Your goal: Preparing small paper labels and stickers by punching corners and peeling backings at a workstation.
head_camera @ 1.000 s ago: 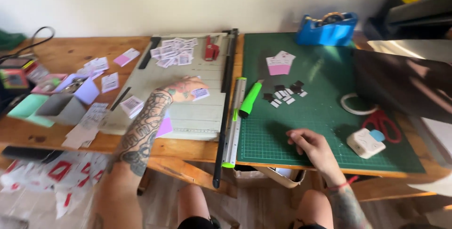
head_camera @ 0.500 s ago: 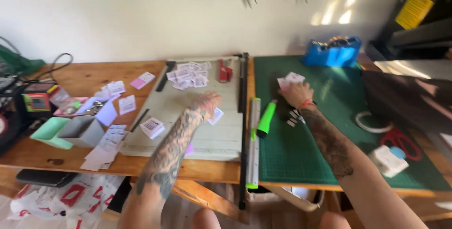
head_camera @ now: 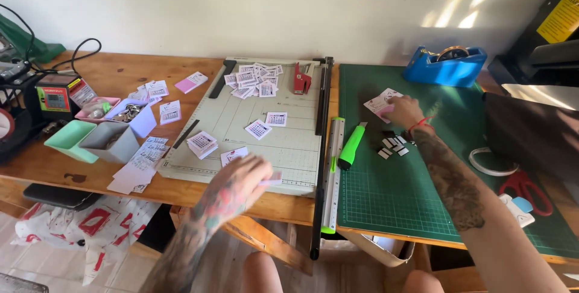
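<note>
My left hand [head_camera: 238,183] hovers over the front edge of the grey paper trimmer [head_camera: 289,148], pinching a small pale card [head_camera: 272,179]. My right hand [head_camera: 405,111] reaches across the green cutting mat [head_camera: 392,208], its fingers closed on a small stack of pink and white cards [head_camera: 379,101]. Small printed cards [head_camera: 253,78] lie heaped at the trimmer's far end, and a few more [head_camera: 267,124] sit loose in its middle. Just below my right wrist lie tiny black and white pieces [head_camera: 392,143].
A green utility knife [head_camera: 351,146] and a ruler [head_camera: 332,172] lie between trimmer and mat. A red stapler [head_camera: 301,79], a blue tape dispenser [head_camera: 443,64] and red scissors [head_camera: 531,185] are around. Small bins [head_camera: 108,139] and card piles stand at the left.
My left hand has drawn back from the trimmer's middle to its front edge. My right hand reached from the mat's near edge to the pink cards and stays there. The view has tilted up.
</note>
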